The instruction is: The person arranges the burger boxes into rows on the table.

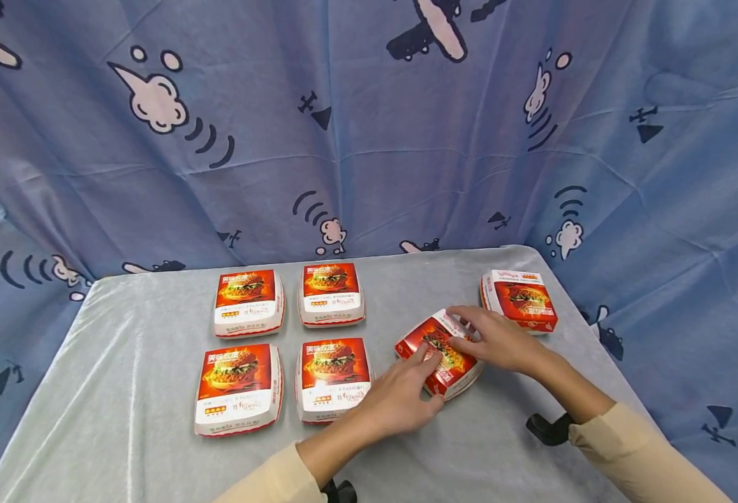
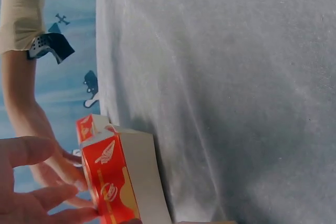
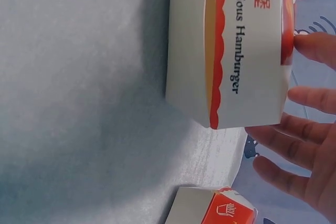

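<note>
A red and white hamburger box (image 1: 428, 335) sits turned at an angle on the cloth, right of centre. My left hand (image 1: 400, 395) rests fingers on its lid from the near left side. From the right, my right hand (image 1: 500, 339) touches the lid's far corner and top. In the right wrist view, the fingers of the right hand (image 3: 310, 135) are extended and loosely spread along the edge of the box (image 3: 236, 51). Fairly straight fingers of the left hand (image 2: 31, 182) reach the box's lid (image 2: 110, 177) in the left wrist view.
Another hamburger box (image 1: 522, 300) lies beyond my right hand. Several matching boxes stand in two rows on the left, the nearest being one box (image 1: 334, 377) beside my left forearm. Grey cloth covers the table (image 1: 123, 391); a blue patterned curtain (image 1: 369, 140) hangs behind.
</note>
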Action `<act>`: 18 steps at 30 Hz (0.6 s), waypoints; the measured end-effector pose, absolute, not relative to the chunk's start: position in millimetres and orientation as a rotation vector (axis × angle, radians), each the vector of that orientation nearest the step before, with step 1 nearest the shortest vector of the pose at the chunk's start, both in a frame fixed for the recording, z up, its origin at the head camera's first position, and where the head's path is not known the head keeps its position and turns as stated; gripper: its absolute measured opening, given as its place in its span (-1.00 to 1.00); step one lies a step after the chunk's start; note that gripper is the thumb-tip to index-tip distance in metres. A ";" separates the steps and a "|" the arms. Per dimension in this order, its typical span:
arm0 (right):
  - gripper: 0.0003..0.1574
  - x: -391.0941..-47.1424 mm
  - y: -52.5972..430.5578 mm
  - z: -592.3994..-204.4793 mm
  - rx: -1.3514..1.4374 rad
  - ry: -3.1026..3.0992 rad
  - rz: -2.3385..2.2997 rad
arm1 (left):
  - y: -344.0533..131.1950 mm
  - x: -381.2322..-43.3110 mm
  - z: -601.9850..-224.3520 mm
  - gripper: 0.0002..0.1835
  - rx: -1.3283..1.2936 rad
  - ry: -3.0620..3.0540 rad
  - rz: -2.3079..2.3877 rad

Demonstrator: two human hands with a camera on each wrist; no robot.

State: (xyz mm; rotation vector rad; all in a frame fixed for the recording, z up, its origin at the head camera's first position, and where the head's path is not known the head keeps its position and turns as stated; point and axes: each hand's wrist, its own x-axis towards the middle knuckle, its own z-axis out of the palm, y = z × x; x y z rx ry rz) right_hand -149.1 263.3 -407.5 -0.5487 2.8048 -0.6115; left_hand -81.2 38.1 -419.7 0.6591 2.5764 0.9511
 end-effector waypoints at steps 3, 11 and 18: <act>-0.23 -148.6 262.6 -407.1 -0.541 2.819 -0.586 | 38.9 -80.0 -420.0 -0.38 0.678 2.578 0.891; -0.17 -149.6 260.2 -409.0 -0.575 2.884 -0.509 | 37.2 -80.8 -418.7 -0.44 0.722 2.610 0.802; -0.23 -154.2 260.9 -411.2 -0.675 2.832 -0.634 | 35.4 -85.2 -416.2 -0.50 0.735 2.627 0.803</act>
